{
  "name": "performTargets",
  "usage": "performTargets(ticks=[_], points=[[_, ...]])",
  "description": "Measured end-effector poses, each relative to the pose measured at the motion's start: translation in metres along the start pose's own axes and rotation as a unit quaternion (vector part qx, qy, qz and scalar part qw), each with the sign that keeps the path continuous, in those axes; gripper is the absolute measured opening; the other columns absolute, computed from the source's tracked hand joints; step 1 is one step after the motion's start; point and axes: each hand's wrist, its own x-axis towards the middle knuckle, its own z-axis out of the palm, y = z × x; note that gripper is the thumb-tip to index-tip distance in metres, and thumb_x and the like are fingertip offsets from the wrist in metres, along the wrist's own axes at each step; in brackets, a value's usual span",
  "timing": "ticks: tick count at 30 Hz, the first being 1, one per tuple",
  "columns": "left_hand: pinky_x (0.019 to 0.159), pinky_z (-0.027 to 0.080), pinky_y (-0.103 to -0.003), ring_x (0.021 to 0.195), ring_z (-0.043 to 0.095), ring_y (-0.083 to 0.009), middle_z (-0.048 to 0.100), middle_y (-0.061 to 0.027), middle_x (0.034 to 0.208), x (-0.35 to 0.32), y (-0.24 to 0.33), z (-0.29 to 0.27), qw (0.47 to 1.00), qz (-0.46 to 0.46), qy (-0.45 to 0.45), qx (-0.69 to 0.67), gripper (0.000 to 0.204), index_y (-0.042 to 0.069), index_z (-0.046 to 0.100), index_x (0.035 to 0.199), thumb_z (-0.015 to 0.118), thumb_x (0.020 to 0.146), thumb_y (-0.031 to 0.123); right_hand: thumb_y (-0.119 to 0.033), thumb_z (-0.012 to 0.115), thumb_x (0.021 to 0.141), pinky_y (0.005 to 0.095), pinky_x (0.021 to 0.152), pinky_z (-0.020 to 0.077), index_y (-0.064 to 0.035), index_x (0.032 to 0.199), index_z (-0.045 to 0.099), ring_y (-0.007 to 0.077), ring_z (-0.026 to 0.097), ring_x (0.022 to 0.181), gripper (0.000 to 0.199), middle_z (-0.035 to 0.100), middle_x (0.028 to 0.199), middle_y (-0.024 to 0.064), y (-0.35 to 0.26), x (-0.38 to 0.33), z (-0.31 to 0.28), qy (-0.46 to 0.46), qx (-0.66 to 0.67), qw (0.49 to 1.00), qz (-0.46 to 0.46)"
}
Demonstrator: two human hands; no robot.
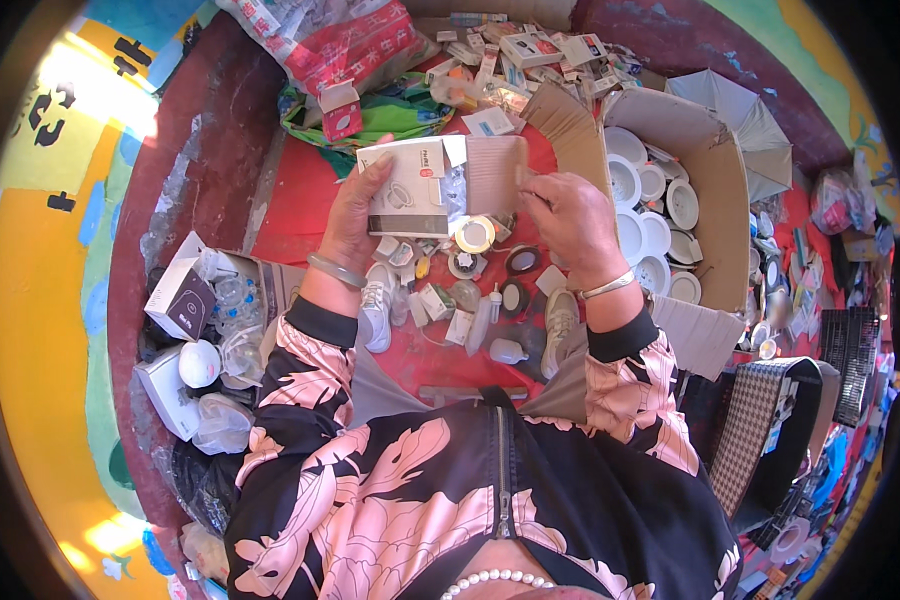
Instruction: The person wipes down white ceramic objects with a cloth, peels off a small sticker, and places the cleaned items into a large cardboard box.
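My left hand grips a small white printed box by its left side, with the thumb on the front. The box has a grey band and a picture of a round light fitting. A brown cardboard flap or insert sticks out at its right side, and clear plastic wrapping shows beside it. My right hand pinches the far edge of that cardboard between thumb and fingers. Just below the box, a round light with a pale ring lies among small items.
To the right stands a large carton holding several white round lights. Small boxes are heaped at the back, near a red and white bag. At left are opened white boxes and plastic wrappers. Tape rolls lie between my shoes.
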Motion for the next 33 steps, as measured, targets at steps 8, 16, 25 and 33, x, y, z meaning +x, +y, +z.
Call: performTargets(ticks=[8,16,25,33], points=[[0.092,0.04,-0.029,0.106,0.05,-0.015,0.051,-0.0085,0.119,-0.003,-0.021,0.02,0.995,0.051,0.014,0.09,0.082,0.001,0.026,0.138,0.073,0.075,0.025,-0.011,0.067,0.075,0.0239,0.062,0.0459,0.0043,0.09,0.065,0.0081,0.055,0.066,0.022,0.064,0.073,0.0041,-0.007,-0.003,0.043,-0.086,0.406,0.893,0.176],[0.092,0.039,-0.027,0.106,0.05,-0.0146,0.049,-0.0087,0.12,-0.004,-0.031,0.03,0.991,0.037,-0.006,0.127,0.079,-0.001,0.026,0.137,0.068,0.08,0.034,-0.016,0.063,0.075,0.0274,0.058,0.0448,0.004,0.081,0.062,0.0095,0.053,0.059,0.021,0.06,0.063,0.0082,-0.001,-0.009,0.059,-0.005,0.396,0.908,0.14],[0.087,0.042,-0.025,0.1,0.052,-0.0125,0.053,-0.0089,0.113,0.0,-0.016,0.035,0.988,0.04,0.032,0.147,0.07,-0.001,0.033,0.133,0.064,0.083,0.037,-0.018,0.064,0.078,0.0243,0.053,0.0401,0.001,0.079,0.063,0.0057,0.046,0.056,0.019,0.055,0.059,0.0016,-0.008,-0.003,0.044,0.018,0.428,0.891,0.15],[0.083,0.043,-0.024,0.093,0.053,-0.0106,0.055,-0.007,0.106,-0.005,-0.015,0.043,0.987,0.1,0.054,0.116,0.061,-0.001,0.037,0.129,0.065,0.084,0.031,-0.013,0.064,0.077,0.0216,0.049,0.0345,0.0007,0.069,0.056,0.0026,0.04,0.056,0.018,0.046,0.059,-0.0039,-0.015,-0.005,0.039,0.072,0.409,0.896,0.157]])
